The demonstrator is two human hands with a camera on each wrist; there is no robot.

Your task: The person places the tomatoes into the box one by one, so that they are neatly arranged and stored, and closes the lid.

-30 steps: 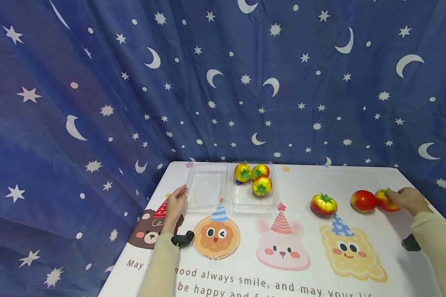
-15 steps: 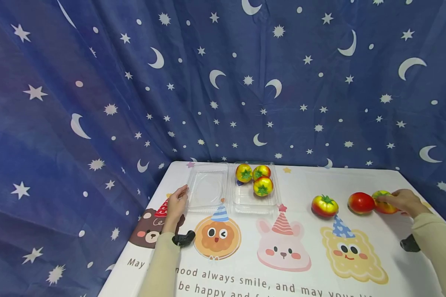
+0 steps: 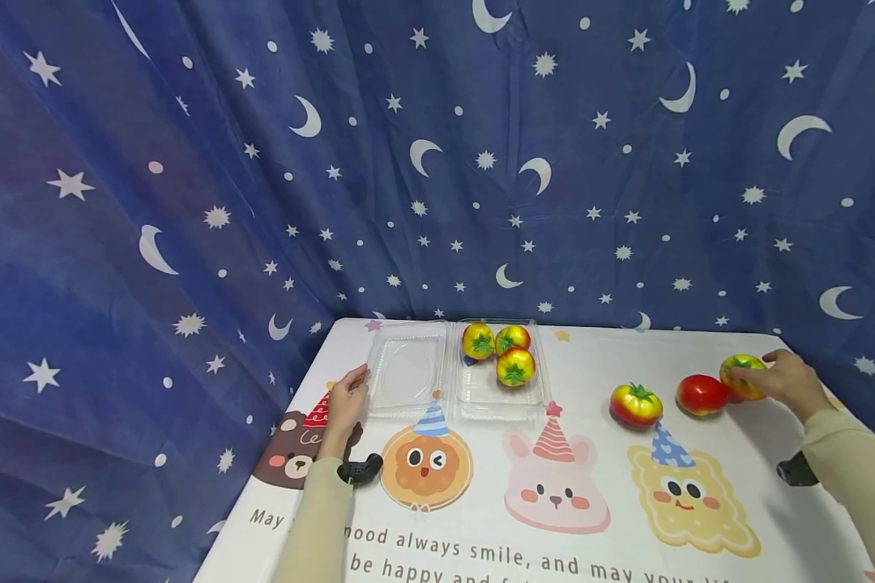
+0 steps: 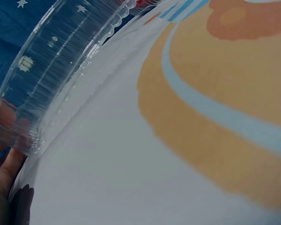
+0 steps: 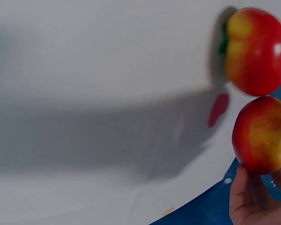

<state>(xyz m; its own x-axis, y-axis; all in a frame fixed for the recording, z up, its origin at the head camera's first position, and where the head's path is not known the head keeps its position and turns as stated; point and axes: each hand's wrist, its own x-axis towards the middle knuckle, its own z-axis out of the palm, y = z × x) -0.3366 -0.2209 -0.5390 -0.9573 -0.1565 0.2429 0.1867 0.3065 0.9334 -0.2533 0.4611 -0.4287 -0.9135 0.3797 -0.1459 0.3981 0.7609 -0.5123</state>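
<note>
My right hand (image 3: 795,385) grips a glossy yellow-and-red tomato (image 3: 744,376) with a green leafy top, raised slightly at the table's right side. Close beside it, a redder tomato (image 3: 702,395) lies on its side. Farther left, another tomato (image 3: 636,405) sits with its leaves up. A clear plastic clamshell box (image 3: 499,401) stands unfolded, holding three tomatoes (image 3: 515,368) in its right half. My left hand (image 3: 346,401) pinches the outer edge of the lid half (image 3: 407,364); in the left wrist view, fingers (image 4: 11,166) show around the clear rim.
A white tablecloth (image 3: 561,453) with printed cartoon faces and lettering covers the table. Behind and to the left hangs a dark blue curtain (image 3: 379,162) with moons and stars. A small dark blue spot (image 3: 470,359) shows in the box beneath one tomato.
My right hand has lifted its tomato a little and moved it left. The redder tomato beside it has shifted slightly left. My left hand stays at the lid's edge.
</note>
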